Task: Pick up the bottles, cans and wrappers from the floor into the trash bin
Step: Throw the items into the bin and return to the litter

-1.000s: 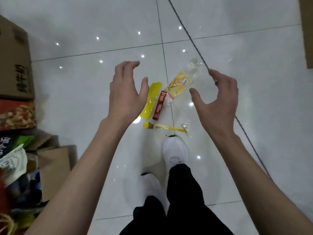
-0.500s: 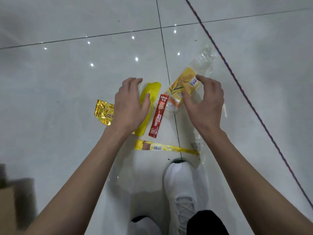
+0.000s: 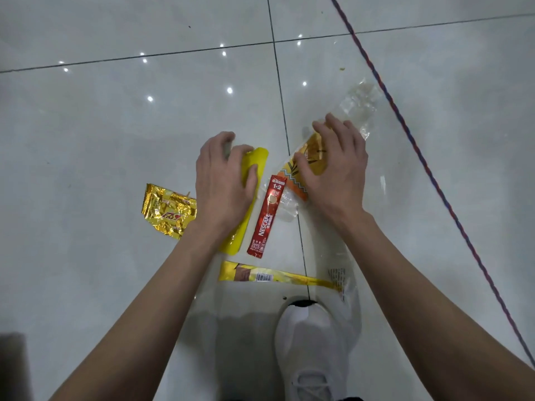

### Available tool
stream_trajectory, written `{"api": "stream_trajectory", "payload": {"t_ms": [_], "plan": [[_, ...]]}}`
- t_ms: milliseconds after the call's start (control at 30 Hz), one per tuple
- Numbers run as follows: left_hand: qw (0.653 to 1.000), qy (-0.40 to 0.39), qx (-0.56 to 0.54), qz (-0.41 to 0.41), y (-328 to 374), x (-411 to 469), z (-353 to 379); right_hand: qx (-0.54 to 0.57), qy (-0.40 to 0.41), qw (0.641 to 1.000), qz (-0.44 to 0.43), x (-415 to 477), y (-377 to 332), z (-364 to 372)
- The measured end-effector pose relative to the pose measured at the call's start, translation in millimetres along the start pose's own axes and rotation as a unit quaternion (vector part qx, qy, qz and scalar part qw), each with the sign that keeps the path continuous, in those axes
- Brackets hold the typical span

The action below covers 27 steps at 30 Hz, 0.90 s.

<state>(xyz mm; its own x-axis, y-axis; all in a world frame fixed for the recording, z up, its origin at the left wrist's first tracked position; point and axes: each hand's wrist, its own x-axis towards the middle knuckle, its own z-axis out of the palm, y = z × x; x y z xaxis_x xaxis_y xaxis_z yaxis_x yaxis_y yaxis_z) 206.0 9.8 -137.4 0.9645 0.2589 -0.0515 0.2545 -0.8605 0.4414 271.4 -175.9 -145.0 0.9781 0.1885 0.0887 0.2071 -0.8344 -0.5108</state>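
Observation:
Several wrappers lie on the white tiled floor. My left hand [image 3: 223,183] presses on a long plain yellow wrapper [image 3: 254,166], fingers curled around its upper end. My right hand [image 3: 333,169] lies over a clear bag with an orange-yellow print [image 3: 292,175], fingers closing on it. Between the hands rests a red Nescafe stick [image 3: 267,217]. A crumpled gold foil wrapper [image 3: 168,211] sits left of my left wrist. A thin yellow stick wrapper [image 3: 272,276] lies across the floor near my shoe. No bottle, can or trash bin is in view.
My white shoe [image 3: 314,342] stands just below the wrappers, with a clear plastic wrapper [image 3: 343,280] at its right edge. A red-blue cord [image 3: 428,175] runs diagonally across the floor on the right. A dark blurred edge [image 3: 13,366] shows at the bottom left.
Both hands have dropped from above the litter onto it: the left onto the yellow wrapper, the right onto the printed clear bag. The view has moved closer to the floor.

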Motion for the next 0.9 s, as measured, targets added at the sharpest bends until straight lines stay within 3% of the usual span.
{"api": "stream_trajectory", "payload": {"t_ms": [267,567,900], "plan": [[1.0,0.017,-0.021,-0.007,1,5,-1,-0.032,0.002,0.995,-0.095,-4,12,13],[0.999,0.022,-0.024,-0.007,5,8,-1,-0.11,0.039,0.992,-0.054,-20,22,7],[0.997,0.054,-0.048,0.001,3,13,-3,-0.086,0.07,0.994,-0.025,-20,30,1]]}}
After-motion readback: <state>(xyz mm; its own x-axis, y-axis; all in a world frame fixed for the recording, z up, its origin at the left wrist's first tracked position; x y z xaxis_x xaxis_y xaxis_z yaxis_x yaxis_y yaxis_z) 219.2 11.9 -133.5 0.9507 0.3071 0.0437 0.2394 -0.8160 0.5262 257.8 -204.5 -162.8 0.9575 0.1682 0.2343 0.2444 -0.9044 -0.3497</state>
